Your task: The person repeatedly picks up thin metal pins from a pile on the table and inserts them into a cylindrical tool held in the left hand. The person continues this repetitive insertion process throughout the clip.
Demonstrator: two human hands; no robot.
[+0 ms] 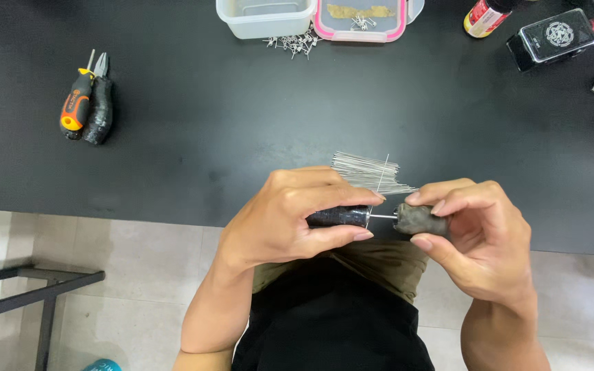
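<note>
Both hands' grip is closed: left hand [290, 216] clamps a dark handle [338, 216], right hand [479, 237] pinches a grey cylinder [421, 220], held above the worktop [207, 124] edge. Thin wire [383, 216] between looks bendable; firm bodies suit holding
</note>
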